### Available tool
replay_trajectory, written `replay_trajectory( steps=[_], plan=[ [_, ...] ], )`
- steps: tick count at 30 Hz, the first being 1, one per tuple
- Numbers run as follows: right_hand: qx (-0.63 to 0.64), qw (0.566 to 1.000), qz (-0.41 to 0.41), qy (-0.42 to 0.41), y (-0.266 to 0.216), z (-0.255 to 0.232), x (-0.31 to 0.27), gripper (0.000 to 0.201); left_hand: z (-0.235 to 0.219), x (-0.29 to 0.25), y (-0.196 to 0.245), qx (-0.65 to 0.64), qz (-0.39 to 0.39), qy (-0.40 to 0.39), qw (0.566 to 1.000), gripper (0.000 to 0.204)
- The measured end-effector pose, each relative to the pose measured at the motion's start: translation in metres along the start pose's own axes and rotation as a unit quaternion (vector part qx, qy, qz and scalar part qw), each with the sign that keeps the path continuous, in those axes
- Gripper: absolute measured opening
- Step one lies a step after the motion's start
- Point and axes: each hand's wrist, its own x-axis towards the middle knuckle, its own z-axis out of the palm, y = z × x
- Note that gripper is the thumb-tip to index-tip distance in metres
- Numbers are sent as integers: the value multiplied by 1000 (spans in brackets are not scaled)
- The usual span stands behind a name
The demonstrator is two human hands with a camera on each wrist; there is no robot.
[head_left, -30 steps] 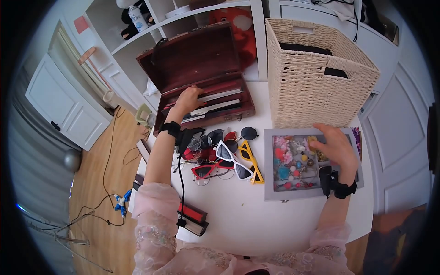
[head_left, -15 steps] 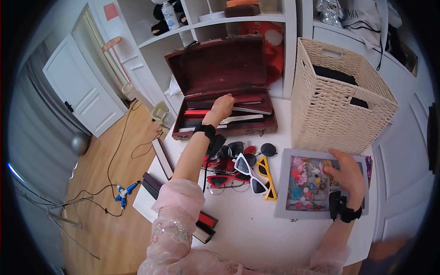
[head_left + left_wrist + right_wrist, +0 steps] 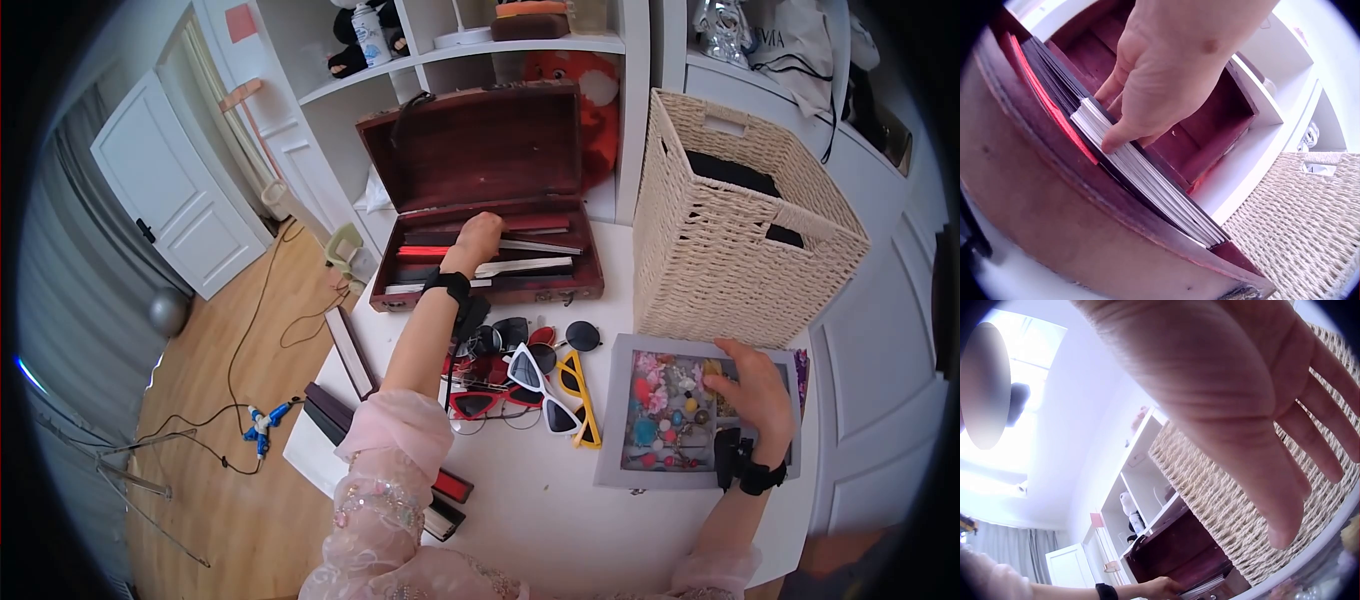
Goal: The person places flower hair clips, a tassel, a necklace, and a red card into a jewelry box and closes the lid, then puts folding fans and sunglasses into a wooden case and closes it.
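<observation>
My left hand (image 3: 478,246) reaches into an open dark-red wooden case (image 3: 480,165). Its thumb presses the front of a flat bundle of thin white layers with dark edges (image 3: 1147,181), while the fingers bend down behind it. Red and black flat bundles (image 3: 1054,106) lie beside this one in the case. Over at the right, my right hand (image 3: 757,393) is spread above a grey box with a clear lid (image 3: 615,400), fingers extended. Flower-shaped and beaded trinkets (image 3: 655,390) show through that lid.
Several sunglasses, including a white pair (image 3: 543,388) and a yellow pair (image 3: 580,398), lie in front of the case. A tall woven basket (image 3: 740,250) stands behind the grey box. Long narrow boxes (image 3: 350,352) lie along the table's left side.
The head view has shifted, so the table sits lower and further right. My left hand has gone further in toward the middle of the case. My right hand stays at the grey box.
</observation>
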Motion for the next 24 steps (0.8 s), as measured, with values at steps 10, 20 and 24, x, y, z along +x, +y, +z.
replay_trajectory(
  steps=[10, 20, 24],
  plan=[
    [3, 1000, -3, 12, -3, -2, -2, 45, -5, -1, -26, -11, -23, -34, 999, 32],
    [5, 999, 30, -9, -5, -4, 0, 45, 24, 8, -17, 71, -99, -42, 992, 13],
    [7, 1000, 28, -8, -3, -1, 1, 46, 41, 8, -26, 79, -84, 57, 992, 12]
  ],
)
